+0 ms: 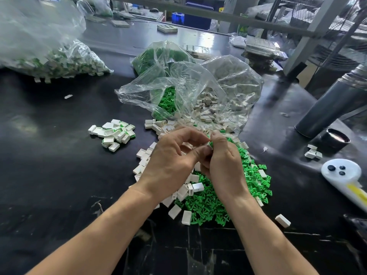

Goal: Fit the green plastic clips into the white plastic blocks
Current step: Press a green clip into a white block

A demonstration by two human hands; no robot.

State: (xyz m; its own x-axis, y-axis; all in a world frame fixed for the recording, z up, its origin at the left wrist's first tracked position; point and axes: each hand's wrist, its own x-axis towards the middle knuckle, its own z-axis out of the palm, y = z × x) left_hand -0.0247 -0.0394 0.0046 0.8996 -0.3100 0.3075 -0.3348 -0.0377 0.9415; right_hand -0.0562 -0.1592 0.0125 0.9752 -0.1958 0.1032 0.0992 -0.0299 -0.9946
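Currently I am watching both hands, left hand point(170, 155) and right hand point(224, 161), pinching one white block point(207, 144) at frame centre above the green clips point(214, 197); a skewed clip may be jamming, or the block slipping.

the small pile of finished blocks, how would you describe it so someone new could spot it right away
Start at the two hands working over the big mixed heap of green clips on the black table. Look left of and slightly beyond the left hand to the small separate pile of finished blocks. Unlike the plain white blocks nearby, these show green at their edges and lie apart from the heap.
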